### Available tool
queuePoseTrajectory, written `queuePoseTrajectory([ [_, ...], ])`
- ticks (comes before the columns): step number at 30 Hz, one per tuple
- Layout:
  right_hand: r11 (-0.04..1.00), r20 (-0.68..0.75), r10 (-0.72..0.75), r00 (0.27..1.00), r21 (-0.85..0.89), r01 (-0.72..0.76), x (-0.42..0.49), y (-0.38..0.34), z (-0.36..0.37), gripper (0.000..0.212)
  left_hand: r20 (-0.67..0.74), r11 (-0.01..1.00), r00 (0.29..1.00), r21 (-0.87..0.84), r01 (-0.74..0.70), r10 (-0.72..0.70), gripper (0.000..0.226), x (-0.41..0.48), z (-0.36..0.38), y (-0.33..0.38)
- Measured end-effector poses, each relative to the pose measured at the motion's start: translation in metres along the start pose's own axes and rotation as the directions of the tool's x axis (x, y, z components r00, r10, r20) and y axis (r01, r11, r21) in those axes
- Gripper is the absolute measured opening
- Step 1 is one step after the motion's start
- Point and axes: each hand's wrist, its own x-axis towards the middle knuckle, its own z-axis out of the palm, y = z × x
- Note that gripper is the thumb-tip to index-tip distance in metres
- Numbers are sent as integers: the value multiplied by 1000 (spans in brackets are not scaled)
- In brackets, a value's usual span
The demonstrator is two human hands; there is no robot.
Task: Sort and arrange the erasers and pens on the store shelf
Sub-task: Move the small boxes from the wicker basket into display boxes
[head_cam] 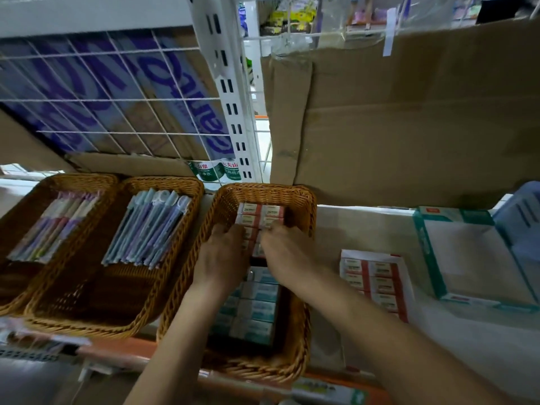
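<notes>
Two bare hands reach side by side into one wicker basket, and I see both from above. My view shows the left hand and the right hand almost touching at the thumbs. Both hands have their fingers bent down at the knuckles onto a row of red-banded erasers. The fingertips are hidden among the boxes, so I cannot tell whether either hand pinches an eraser or only presses on it.

The red-banded erasers lie directly under the fingertips and just beyond them, at the far end of the basket. Beneath both wrists, in the same basket, lie teal-banded erasers stacked in rows.

Left of the left hand stands a second basket holding blue-grey pens laid side by side. Further left of it, a third basket touches the second and holds pastel pens.

Right of the right hand, on the shelf, lies a wrapped pack of red-banded erasers, near but apart from the forearm. Further right is a teal-edged carton. Beyond both hands rises a large cardboard box.
</notes>
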Motion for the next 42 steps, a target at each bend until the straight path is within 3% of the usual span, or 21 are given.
queuePoseTrajectory([
  [7, 996, -29, 55, 998, 79, -52, 3, 1, 14, 41, 51, 999, 998, -9, 35, -35, 47, -1, -5, -6],
  [11, 995, -48, 42, 998, 94, -37, 2, 3, 16, 40, -23, 1000, 1000, -3, 7, -7, 42, 2, -6, -8],
  [18, 989, -128, 35, 991, 146, -16, -11, 12, -1, 31, -181, 985, 972, -59, -165, 152, 35, -6, -25, -3],
  [22, 978, -194, 86, 977, 201, -46, -44, 37, -27, 19, -196, 957, 958, -157, -242, 210, 33, -25, -38, 20],
  [26, 964, -201, 175, 964, 235, -126, -91, 67, -45, 22, -107, 920, 937, -179, -348, 333, 29, -49, -34, 58],
  [32, 954, -20, 226, 974, 209, -217, -150, 107, -45, 24, 103, 870, 867, -146, -471, 487, 33, -76, -11, 98],
  [37, 971, 127, 203, 971, 99, -216, -166, 109, -28, 25, 310, 870, 818, -73, -488, 484, 29, -86, 8, 111],
  [42, 961, 151, 263, 953, 42, -272, -166, 103, -10, 29, 384, 859, 816, 98, -502, 433, 28, -92, 24, 118],
])
